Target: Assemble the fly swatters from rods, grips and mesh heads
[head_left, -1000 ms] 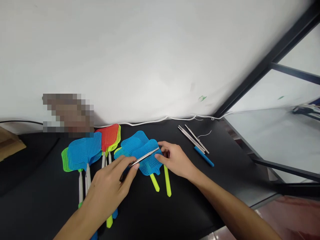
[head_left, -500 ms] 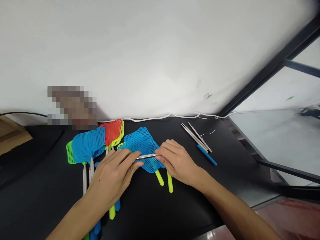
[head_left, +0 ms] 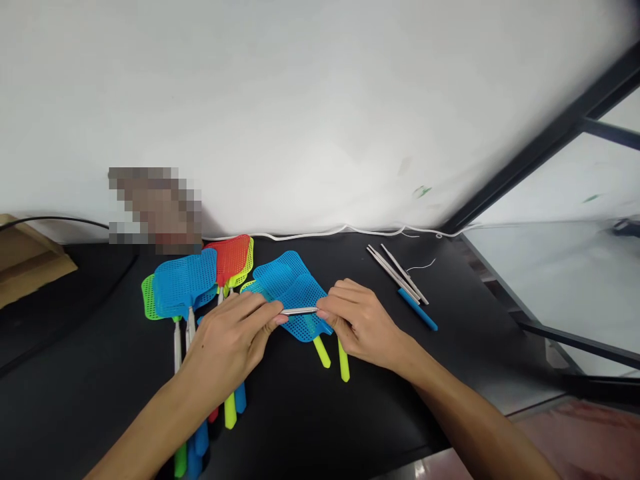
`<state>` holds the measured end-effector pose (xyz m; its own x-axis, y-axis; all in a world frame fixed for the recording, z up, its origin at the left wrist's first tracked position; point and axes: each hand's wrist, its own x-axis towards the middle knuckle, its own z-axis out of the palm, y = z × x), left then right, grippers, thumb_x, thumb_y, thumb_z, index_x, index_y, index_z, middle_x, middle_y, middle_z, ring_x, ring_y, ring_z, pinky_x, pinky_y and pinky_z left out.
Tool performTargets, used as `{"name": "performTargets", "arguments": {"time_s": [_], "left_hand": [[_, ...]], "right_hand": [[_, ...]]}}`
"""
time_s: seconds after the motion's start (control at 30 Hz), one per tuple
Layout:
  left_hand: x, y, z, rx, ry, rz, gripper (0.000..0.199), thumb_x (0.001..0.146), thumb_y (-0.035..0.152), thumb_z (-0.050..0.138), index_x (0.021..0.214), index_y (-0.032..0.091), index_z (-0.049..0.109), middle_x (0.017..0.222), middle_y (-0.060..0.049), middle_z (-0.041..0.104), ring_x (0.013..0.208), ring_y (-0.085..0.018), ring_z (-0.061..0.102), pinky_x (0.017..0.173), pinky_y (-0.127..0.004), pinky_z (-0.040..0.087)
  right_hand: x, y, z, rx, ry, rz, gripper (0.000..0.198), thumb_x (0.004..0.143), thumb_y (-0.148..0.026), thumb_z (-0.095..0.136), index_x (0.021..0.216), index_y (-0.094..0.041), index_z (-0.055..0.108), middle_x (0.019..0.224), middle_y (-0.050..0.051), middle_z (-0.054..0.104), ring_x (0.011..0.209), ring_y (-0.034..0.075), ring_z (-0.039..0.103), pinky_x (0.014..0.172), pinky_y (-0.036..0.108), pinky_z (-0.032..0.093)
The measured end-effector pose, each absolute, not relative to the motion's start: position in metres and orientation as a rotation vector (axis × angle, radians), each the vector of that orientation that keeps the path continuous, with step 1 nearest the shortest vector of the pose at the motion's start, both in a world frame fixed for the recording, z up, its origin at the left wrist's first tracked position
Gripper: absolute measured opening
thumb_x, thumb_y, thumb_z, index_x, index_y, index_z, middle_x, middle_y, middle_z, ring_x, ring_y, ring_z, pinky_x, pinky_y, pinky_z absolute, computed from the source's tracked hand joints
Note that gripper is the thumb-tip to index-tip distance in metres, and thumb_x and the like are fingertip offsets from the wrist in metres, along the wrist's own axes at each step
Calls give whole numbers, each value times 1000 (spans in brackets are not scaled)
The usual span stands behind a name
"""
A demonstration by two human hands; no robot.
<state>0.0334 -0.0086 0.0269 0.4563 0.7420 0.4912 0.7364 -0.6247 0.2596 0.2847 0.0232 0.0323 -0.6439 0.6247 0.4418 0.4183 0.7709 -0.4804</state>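
In the head view, the left hand (head_left: pixel 227 333) and right hand (head_left: pixel 357 320) each hold a silver rod (head_left: pixel 300 311) in a narrow, pinching grip; it is over the blue mesh heads (head_left: pixel 287 277); left of those heads lie swatters (head_left: pixel 185 280); right of them, pale rods (head_left: pixel 395 274) and a blue handle (head_left: pixel 417 309). The black table (head_left: pixel 300 427) carries them.

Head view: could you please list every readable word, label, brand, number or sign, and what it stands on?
None can be read: no lettering shows on the swatter heads, silver rod or cardboard.
The green marks on the wall form no legible text.
The pixelated patch is unreadable.
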Motion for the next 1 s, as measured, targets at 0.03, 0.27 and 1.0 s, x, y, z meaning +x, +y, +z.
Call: {"name": "performTargets", "arguments": {"time_s": [0.03,0.27,1.0], "left_hand": [[32,-8,27,2670,1352,914,13,102,21,55,103,19,68,85,-4,66,77,-19,60,73,-35,45],[20,-4,34,2616,1471,991,14,101,25,57,100,18,70,83,-4,66,76,-19,60,72,-34,45],[34,-10,30,2730,1334,1007,6,98,15,63,103,17,66,81,-2,65,72,-17,54,70,-35,42]], "right_hand": [[287,24,34,-771,-2361,456,23,104,-19,45,91,-20,64,74,3,58,69,19,44,69,37,38],[309,37,48,-822,-2199,524,19,103,-20,50,89,-23,62,74,1,57,69,18,48,70,36,40],[285,20,28,-737,-2266,544,19,102,-11,47,95,-18,64,72,1,56,64,15,45,62,30,37]]}}
